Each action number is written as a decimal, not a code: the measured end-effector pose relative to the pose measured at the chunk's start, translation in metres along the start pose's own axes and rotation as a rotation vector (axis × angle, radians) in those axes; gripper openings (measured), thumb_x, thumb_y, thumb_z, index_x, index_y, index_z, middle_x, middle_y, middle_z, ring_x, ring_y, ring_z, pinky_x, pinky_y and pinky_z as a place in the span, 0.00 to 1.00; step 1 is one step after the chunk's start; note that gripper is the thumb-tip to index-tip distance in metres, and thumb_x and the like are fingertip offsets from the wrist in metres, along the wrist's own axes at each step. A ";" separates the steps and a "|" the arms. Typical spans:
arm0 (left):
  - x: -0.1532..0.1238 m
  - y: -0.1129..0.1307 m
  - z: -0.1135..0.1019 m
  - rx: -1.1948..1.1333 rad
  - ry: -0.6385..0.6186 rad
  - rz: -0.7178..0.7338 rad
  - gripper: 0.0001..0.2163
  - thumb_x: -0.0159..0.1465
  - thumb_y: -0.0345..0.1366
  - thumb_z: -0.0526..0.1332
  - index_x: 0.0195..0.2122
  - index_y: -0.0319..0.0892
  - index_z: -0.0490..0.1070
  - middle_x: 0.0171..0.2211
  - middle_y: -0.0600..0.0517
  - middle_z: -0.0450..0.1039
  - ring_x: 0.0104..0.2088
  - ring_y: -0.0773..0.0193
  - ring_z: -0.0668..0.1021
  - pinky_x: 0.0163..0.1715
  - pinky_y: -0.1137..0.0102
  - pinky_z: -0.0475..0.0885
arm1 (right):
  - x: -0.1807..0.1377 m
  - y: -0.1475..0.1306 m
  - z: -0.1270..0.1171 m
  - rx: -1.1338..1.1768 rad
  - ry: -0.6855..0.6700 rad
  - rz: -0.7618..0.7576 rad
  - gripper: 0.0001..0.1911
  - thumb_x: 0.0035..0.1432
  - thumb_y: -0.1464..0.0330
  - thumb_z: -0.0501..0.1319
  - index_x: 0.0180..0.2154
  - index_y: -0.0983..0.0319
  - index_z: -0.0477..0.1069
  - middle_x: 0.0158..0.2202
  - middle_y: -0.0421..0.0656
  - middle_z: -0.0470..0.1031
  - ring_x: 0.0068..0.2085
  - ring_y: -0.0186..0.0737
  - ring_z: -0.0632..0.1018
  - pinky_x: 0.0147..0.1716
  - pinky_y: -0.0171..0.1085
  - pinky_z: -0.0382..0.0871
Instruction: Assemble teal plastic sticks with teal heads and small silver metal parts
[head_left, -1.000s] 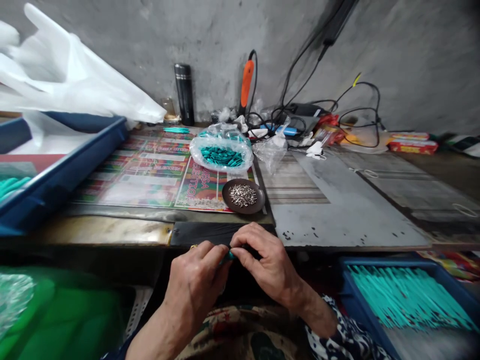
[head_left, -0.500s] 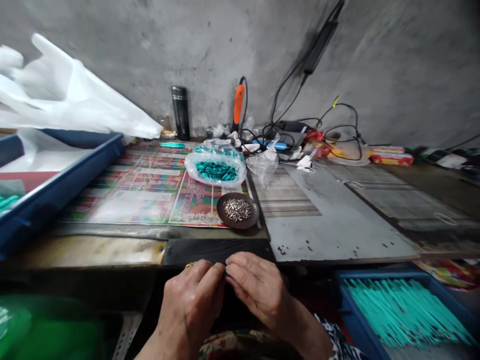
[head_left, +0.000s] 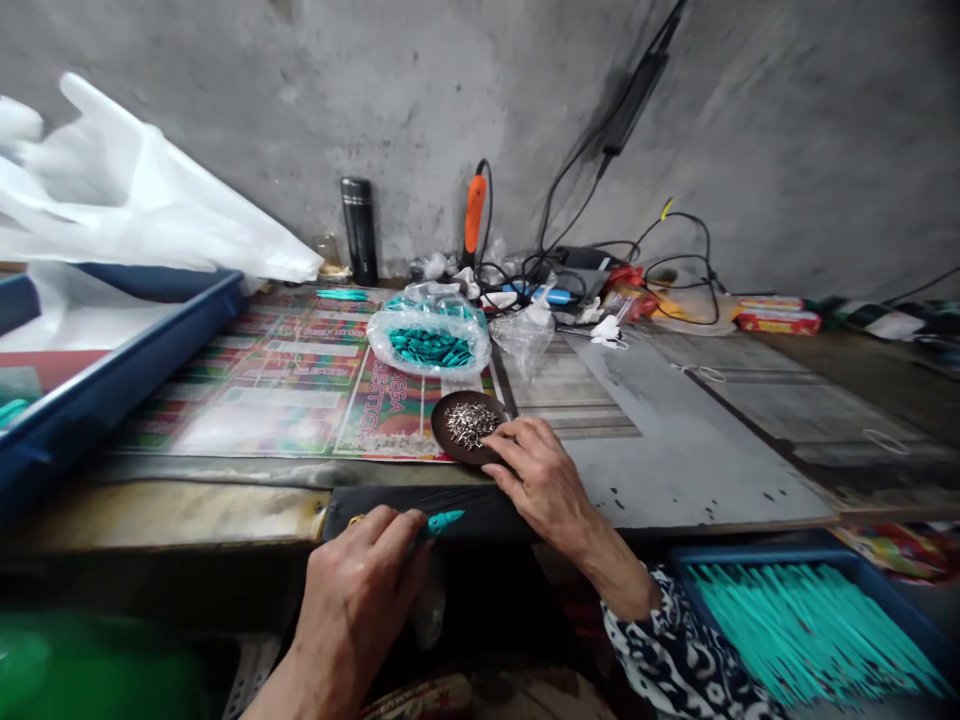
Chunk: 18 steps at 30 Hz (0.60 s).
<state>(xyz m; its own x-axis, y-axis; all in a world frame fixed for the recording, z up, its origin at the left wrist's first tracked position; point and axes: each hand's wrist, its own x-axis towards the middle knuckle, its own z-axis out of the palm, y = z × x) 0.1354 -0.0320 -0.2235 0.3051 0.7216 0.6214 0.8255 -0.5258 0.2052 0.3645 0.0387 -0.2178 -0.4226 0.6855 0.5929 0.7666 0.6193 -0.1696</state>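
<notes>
The hands are apart. The left hand [head_left: 352, 610], low at 6 o'clock, curls shut around a teal piece [head_left: 444, 520] (only its pointed tip shows). The right hand [head_left: 544, 480] reaches toward 12 o'clock, half open, its fingertips [head_left: 499, 432] touching the edge of a brown dish [head_left: 450, 425] of silver bits [head_left: 469, 424]. A bag of teal pieces [head_left: 429, 345] lies just beyond; a blue tray [head_left: 750, 556] of teal sticks [head_left: 802, 630] sits at 4 o'clock.
</notes>
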 end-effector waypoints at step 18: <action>-0.003 -0.004 -0.002 -0.022 -0.010 -0.030 0.13 0.71 0.37 0.50 0.37 0.44 0.74 0.26 0.55 0.76 0.24 0.65 0.80 0.22 0.74 0.72 | 0.003 0.005 0.004 0.026 -0.084 0.021 0.07 0.57 0.76 0.67 0.40 0.63 0.76 0.42 0.49 0.74 0.46 0.50 0.70 0.46 0.48 0.71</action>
<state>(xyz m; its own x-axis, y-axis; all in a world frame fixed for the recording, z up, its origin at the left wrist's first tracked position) 0.1307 -0.0332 -0.2249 0.2855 0.7418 0.6068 0.8237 -0.5136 0.2403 0.3647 0.0453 -0.2198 -0.4468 0.7275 0.5207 0.7633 0.6136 -0.2023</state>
